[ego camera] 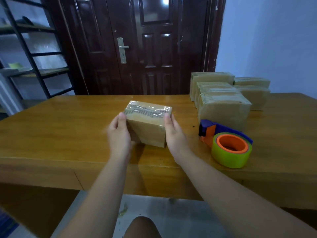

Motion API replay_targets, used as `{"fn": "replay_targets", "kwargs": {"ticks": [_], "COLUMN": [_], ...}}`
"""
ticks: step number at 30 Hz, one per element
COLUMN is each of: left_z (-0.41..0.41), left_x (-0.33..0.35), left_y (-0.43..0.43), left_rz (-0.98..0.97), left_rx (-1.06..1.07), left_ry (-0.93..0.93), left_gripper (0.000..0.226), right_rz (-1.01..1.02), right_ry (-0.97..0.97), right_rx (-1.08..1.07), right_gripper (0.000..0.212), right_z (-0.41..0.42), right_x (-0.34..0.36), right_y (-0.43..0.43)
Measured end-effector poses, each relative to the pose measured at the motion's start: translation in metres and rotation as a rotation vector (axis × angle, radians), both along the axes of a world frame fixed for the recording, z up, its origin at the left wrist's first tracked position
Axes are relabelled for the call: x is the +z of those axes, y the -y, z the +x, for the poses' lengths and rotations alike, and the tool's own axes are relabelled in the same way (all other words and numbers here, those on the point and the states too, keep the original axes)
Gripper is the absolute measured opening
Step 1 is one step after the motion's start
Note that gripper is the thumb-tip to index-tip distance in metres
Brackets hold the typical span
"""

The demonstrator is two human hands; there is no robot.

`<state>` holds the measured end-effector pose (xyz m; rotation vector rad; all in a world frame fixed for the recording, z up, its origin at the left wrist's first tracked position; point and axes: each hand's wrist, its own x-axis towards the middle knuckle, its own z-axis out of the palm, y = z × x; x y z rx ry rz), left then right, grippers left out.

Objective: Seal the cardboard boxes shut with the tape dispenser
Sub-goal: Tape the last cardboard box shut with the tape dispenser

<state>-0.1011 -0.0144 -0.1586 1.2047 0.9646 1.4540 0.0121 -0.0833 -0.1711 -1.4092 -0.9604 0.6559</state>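
A small cardboard box [147, 125] sits near the middle of the wooden worktop [60, 127], tilted so that its taped top face points away from the camera. Clear, wrinkled tape [148, 109] covers that top face.

The left hand [119, 136] presses against the left side of the box, thumb up at the top left corner. The right hand [173, 133] presses against the right side, thumb at the top right corner. Both hands form a closed grip on the box, 1 on each side, and hold it between them. Whether the lower edge of the box touches the worktop cannot be told with certainty.

The tape dispenser [226, 141] lies on the worktop to the right of the box, near the right hand but apart from it. It has a blue frame, an orange core and a roll of yellow-green tape. No hand touches it.

Behind the dispenser, at the right rear of the worktop, stands a group of taped boxes [223, 100] set close together. The nearest of them stands just behind the dispenser's blue frame.

A dark wooden door [145, 45] with a metal handle [122, 48] stands behind the worktop. A black metal shelf rack [32, 54] stands at the left. A pale blue wall [274, 40] fills the right side of the view. A knee [142, 227] shows at the bottom edge.
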Motion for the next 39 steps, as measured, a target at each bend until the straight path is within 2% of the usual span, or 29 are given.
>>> {"fn": "replay_targets", "kwargs": {"ticks": [3, 6, 11, 14, 17, 21, 24, 28, 34, 39], "left_z": [0.011, 0.031, 0.084, 0.121, 0.159, 0.205, 0.234, 0.269, 0.314, 0.339], "left_x": [0.027, 0.052, 0.07, 0.076, 0.079, 0.088, 0.098, 0.1, 0.088, 0.078], "left_y": [0.017, 0.038, 0.063, 0.077, 0.085, 0.101, 0.112, 0.113, 0.087, 0.063], "left_rz": [0.06, 0.148, 0.322, 0.376, 0.42, 0.48, 0.461, 0.422, 0.444, 0.503], "left_rx": [-0.013, -0.076, -0.216, -0.292, -0.34, -0.4, -0.463, -0.551, -0.588, -0.588], "left_ry": [0.075, 0.07, 0.0, -0.037, -0.12, -0.274, -0.294, -0.429, -0.605, -0.888], "left_gripper": [0.018, 0.022, 0.022, 0.031, 0.029, 0.034, 0.039, 0.033, 0.033, 0.036], "right_rz": [0.124, 0.272, 0.422, 0.502, 0.548, 0.54, 0.457, 0.303, 0.29, 0.223], "right_ry": [-0.022, 0.047, 0.177, 0.243, 0.247, 0.253, 0.26, 0.311, 0.222, 0.2], "right_rx": [-0.044, -0.16, -0.439, -0.512, -0.603, -0.738, -0.807, -0.755, -0.7, -0.695], "right_gripper": [0.063, 0.056, 0.051, 0.05, 0.048, 0.038, 0.039, 0.049, 0.045, 0.044], "right_z": [0.012, 0.033, 0.076, 0.105, 0.142, 0.198, 0.233, 0.262, 0.297, 0.325], "right_x": [0.019, 0.043, 0.072, 0.081, 0.082, 0.076, 0.069, 0.063, 0.06, 0.04], "right_y": [0.011, 0.033, 0.073, 0.098, 0.116, 0.135, 0.149, 0.165, 0.157, 0.126]}}
